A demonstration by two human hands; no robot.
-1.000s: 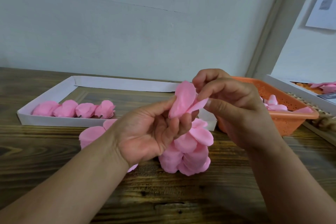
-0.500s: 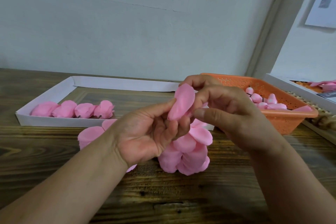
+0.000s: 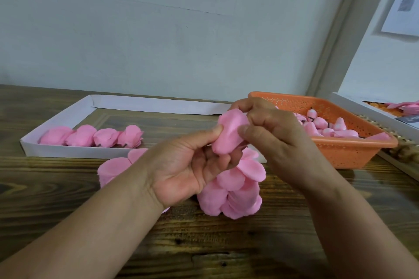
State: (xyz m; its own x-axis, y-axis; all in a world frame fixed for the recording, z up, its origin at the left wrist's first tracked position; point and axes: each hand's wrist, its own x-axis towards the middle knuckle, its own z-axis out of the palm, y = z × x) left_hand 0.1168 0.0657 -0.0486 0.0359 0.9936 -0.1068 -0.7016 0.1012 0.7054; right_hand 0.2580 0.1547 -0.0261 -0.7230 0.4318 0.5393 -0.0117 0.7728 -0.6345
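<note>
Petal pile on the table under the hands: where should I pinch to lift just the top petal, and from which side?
Best bet: pinch the top petal of the petal pile at its rounded free edge, coming from the right. That edge fans out clear of the layers below, while the left hand covers the pile's left side.

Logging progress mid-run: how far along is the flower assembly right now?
Done: four wrapped pink flowers lie in a row in the white tray. In hand: the left hand and right hand together pinch one pink petal. Left: a pile of loose petals on the table and many buds in the orange basket.
</note>
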